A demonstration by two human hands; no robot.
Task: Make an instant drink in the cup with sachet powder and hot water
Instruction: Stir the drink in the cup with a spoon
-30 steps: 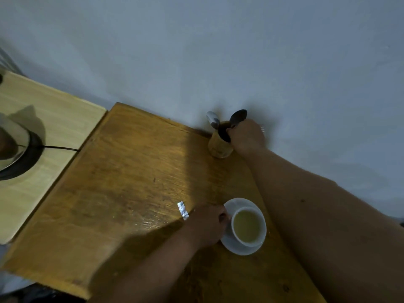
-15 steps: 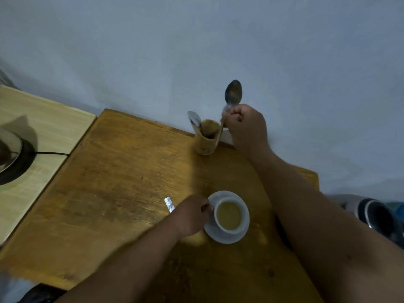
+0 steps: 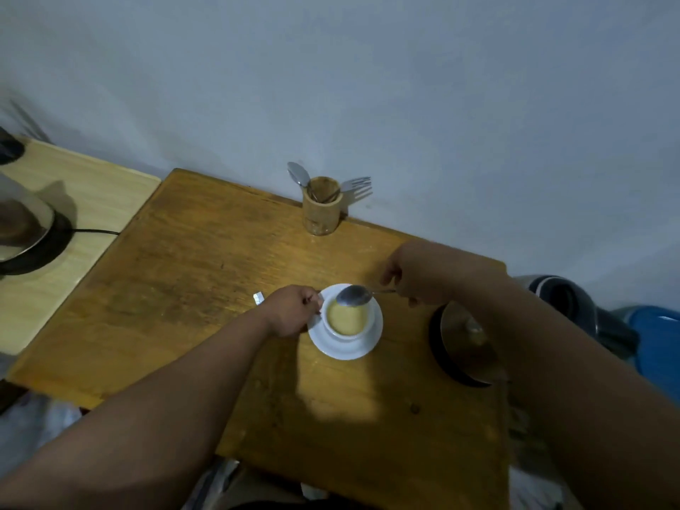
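A white cup (image 3: 347,320) full of pale yellow-brown drink stands on a white saucer (image 3: 344,347) in the middle of the wooden table (image 3: 191,274). My left hand (image 3: 292,311) grips the cup at its left side. My right hand (image 3: 415,276) holds a metal spoon (image 3: 354,295) by the handle, its bowl hovering just over the cup's far rim. A small silver sachet scrap (image 3: 258,298) lies on the table left of my left hand.
A bamboo holder (image 3: 321,207) with a spoon and fork stands at the table's far edge by the wall. A kettle (image 3: 18,230) on its base sits on the pale side table at left. A dark round lid (image 3: 465,344) lies under my right forearm.
My right hand lifted a spoon out of the bamboo holder and carried it down to the cup. My left hand stayed on the cup.
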